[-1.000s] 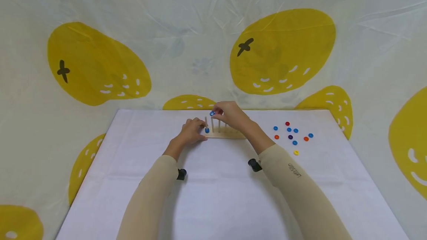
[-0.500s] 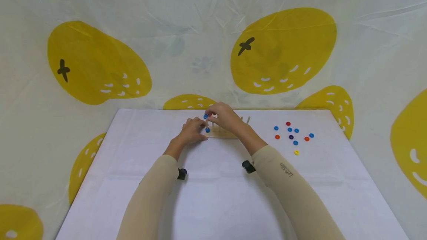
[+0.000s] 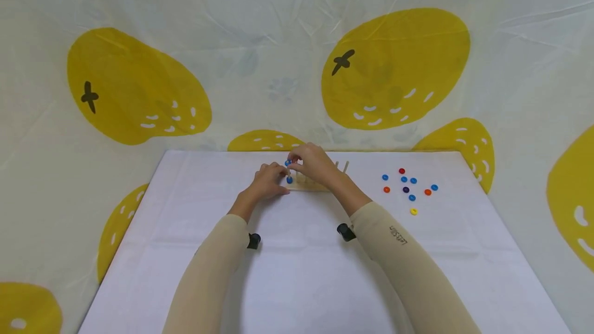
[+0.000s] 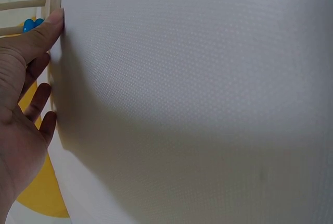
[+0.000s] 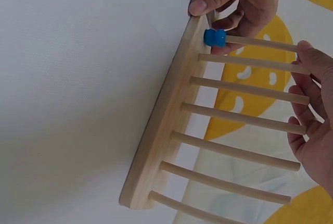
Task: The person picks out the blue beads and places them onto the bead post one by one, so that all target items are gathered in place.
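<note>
A wooden peg rack (image 5: 167, 114) with a row of upright pegs stands near the table's far edge. My left hand (image 3: 267, 179) holds its left end, thumb (image 4: 52, 20) on the front edge of the base and fingers behind. Two blue rings (image 5: 215, 37) sit at the bottom of the leftmost peg. At the tip of that same peg, my right hand (image 3: 313, 161) pinches another blue ring (image 3: 287, 163) between thumb and fingers. In the right wrist view the fingers hide this ring. The other pegs carry nothing.
Loose rings lie scattered on the white cloth to the right: several blue, a red one (image 3: 401, 171), orange ones (image 3: 386, 189), a dark purple one (image 3: 406, 189) and a yellow one (image 3: 414, 211). A curtain with yellow fruit prints hangs behind the table.
My right hand has moved left with the blue ring, from above the second peg to the tip of the leftmost one. My left hand has stayed on the rack.
</note>
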### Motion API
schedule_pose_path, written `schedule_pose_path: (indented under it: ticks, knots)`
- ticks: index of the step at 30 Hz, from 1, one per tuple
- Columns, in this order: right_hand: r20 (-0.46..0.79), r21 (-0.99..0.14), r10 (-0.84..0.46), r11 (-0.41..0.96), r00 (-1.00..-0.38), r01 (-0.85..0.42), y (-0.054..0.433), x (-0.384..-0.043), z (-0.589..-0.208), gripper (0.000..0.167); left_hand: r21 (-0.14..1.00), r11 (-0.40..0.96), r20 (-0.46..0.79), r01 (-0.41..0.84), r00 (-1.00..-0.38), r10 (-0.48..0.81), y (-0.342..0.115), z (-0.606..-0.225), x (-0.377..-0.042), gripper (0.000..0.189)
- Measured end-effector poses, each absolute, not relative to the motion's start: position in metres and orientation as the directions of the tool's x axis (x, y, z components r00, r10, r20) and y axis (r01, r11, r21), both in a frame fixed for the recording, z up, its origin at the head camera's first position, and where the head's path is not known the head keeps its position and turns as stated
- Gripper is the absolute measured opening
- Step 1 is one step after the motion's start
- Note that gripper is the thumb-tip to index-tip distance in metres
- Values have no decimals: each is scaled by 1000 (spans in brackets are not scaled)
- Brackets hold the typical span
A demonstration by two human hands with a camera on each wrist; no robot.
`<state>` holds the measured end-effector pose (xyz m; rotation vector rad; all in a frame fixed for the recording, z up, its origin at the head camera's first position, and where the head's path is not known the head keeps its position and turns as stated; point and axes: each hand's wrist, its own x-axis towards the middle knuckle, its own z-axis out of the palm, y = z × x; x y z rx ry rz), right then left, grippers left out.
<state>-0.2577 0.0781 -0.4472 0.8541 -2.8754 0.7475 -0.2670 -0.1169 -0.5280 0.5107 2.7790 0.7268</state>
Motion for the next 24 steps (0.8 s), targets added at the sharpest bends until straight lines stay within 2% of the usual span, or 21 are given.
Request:
schedule_pose_path:
  ticks: [24]
  knots:
    - [164, -485, -480, 722, -862, -494, 84, -256, -445, 21, 503, 823, -144, 262, -914, 379, -117, -527, -268, 51]
